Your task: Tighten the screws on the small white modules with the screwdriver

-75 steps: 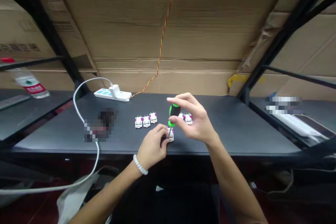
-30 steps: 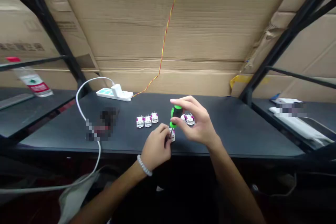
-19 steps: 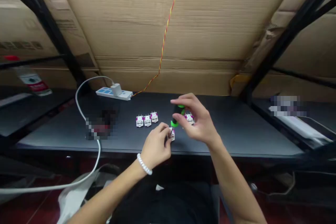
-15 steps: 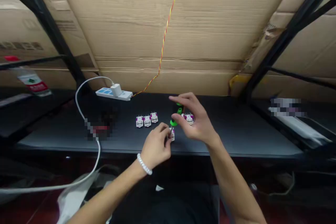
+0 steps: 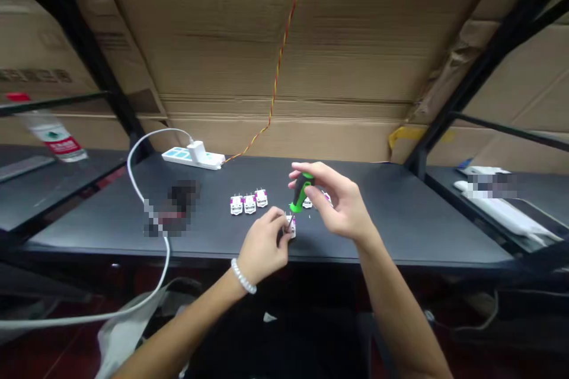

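Note:
My left hand (image 5: 263, 247) pinches a small white-and-purple electrical part (image 5: 292, 227) against the dark tabletop; its fingers hide much of it. In my right hand (image 5: 343, 206) is a screwdriver (image 5: 300, 192) with a green-and-black handle, the thumb on the near side and the fingers curved behind. The screwdriver stands nearly upright, its shaft slanting down to the held part; the tip is too small to make out. Similar white-and-purple parts (image 5: 249, 204) form a short row left of the hands. More parts (image 5: 307, 202) lie behind my right hand, partly covered.
A white power strip (image 5: 178, 156) with a plugged-in charger sits at the back left, its white cable (image 5: 136, 180) looping over the front edge. A red-and-yellow twisted wire (image 5: 276, 77) hangs before the cardboard. Black shelf posts (image 5: 471, 71) flank the table. A bottle (image 5: 60, 141) stands far left.
My right hand has shifted slightly right, and its fingers have closed from spread to wrapped round the screwdriver handle. My left hand and the held part stay almost in place.

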`<state>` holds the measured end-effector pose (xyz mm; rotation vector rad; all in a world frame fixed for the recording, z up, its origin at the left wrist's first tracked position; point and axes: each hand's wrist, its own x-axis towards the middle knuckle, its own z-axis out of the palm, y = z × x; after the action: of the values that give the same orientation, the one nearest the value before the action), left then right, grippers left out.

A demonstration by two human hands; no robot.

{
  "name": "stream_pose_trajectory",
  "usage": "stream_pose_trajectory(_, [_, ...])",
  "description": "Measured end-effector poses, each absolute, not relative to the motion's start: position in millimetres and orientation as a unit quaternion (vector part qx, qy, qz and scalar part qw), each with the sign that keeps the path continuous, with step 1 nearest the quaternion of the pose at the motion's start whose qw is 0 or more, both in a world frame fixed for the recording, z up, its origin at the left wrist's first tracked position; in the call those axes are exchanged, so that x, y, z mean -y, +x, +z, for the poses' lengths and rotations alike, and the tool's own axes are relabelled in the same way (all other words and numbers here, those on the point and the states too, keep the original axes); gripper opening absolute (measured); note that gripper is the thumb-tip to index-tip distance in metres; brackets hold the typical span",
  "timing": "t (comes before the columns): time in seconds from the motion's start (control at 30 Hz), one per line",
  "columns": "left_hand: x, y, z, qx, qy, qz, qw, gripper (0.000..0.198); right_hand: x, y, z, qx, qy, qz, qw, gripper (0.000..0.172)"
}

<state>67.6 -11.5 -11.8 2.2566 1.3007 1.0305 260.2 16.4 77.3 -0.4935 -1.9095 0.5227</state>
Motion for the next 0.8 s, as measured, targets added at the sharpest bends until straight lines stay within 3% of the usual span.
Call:
stream_pose_trajectory(0.23, [8.7,68.2,-9.1,-0.468,0.795,0.348,0.165,0.02,-10.2,252.9,87.8,0.808,-0.231,0.101,0.533,0.029])
stream_pose_trajectory(0.33, [8.1,68.3,-9.1,-0.466,0.795,0.35,0.168,0.02,-9.5,253.0,86.3,0.813,-0.23,0.086,0.528,0.039])
stream_pose_trajectory(0.47, [8.2,67.6,-9.3,-0.463,0.797,0.346,0.174,0.02,-9.3,256.3,84.8,0.825,-0.204,0.154,0.505,0.055])
stream_pose_trajectory(0.67, [8.4,67.5,-8.5,-0.464,0.805,0.333,0.163,0.019,-9.1,253.5,87.4,0.814,-0.251,0.057,0.521,0.035])
stream_pose_trajectory(0.8, [8.4,67.1,-7.9,-0.464,0.807,0.328,0.159,0.018,-8.4,253.5,86.3,0.831,-0.215,0.115,0.501,0.052])
